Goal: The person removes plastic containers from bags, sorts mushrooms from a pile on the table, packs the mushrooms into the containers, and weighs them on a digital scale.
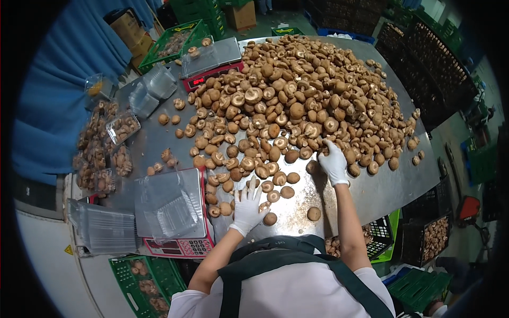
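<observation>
My left hand (249,206), in a white glove, lies with fingers spread among loose shiitake mushrooms (287,192) on the steel table (379,193), left of centre. My right hand (333,161), also gloved, reaches into the front edge of the large mushroom pile (313,79), its fingers bent; what is under them is hidden. Beside my left hand stands a pink-red scale (192,246) with clear empty punnets (167,204) on it. A second red scale (211,62) stands at the back.
Filled punnets (123,127) and stacked clear punnets (98,225) line the left edge. Green crates (130,286) sit below left and behind; black crates (432,69) of mushrooms are stacked at the right, more (435,238) lower right. A blue curtain (45,116) hangs at left.
</observation>
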A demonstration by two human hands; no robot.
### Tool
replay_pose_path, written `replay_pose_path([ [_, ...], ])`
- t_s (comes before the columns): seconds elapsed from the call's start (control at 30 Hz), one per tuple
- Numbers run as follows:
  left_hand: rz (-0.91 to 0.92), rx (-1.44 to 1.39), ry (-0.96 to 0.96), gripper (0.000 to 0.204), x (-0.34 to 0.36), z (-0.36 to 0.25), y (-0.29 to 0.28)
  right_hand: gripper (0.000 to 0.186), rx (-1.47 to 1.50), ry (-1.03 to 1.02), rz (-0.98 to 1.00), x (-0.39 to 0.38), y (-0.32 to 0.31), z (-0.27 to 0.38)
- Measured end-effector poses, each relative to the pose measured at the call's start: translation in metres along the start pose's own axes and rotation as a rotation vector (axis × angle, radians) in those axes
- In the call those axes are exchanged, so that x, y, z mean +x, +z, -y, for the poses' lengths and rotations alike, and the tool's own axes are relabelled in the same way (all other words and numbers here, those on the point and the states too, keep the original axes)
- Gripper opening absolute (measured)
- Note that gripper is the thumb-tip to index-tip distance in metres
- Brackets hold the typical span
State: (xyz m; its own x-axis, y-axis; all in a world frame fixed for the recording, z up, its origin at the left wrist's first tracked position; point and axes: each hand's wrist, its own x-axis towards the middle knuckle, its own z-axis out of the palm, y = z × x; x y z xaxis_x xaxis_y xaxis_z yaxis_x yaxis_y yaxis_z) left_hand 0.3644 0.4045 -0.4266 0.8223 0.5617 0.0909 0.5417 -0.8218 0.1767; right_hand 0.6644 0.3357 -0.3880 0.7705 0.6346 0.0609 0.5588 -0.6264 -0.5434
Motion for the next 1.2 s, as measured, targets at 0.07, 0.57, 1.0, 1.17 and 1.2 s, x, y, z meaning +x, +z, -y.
replay_pose_path([
  [0.07, 0.017, -0.023, 0.053, 0.068, -0.015, -0.006, 0.004, 0.052, -0.051, -0.104, 0.009, 0.004, 0.020, -0.006],
  [0.57, -0.229, -0.471, -0.072, 0.032, -0.020, -0.007, -0.017, 0.043, 0.422, 0.035, 0.356, -0.096, 0.008, -0.011],
  [1.0, -0.216, -0.739, -0.174, 0.028, -0.024, -0.018, -0.025, 0.039, 0.077, -0.074, 0.234, -0.048, 0.014, 0.009],
  [1.17, -0.231, -0.814, -0.242, 0.024, -0.028, -0.017, -0.027, 0.034, -0.090, -0.185, 0.214, -0.041, 0.027, 0.019],
  [1.2, -0.233, -0.814, -0.247, 0.024, -0.029, -0.017, -0.027, 0.029, -0.138, -0.190, 0.273, -0.041, 0.026, 0.019],
])
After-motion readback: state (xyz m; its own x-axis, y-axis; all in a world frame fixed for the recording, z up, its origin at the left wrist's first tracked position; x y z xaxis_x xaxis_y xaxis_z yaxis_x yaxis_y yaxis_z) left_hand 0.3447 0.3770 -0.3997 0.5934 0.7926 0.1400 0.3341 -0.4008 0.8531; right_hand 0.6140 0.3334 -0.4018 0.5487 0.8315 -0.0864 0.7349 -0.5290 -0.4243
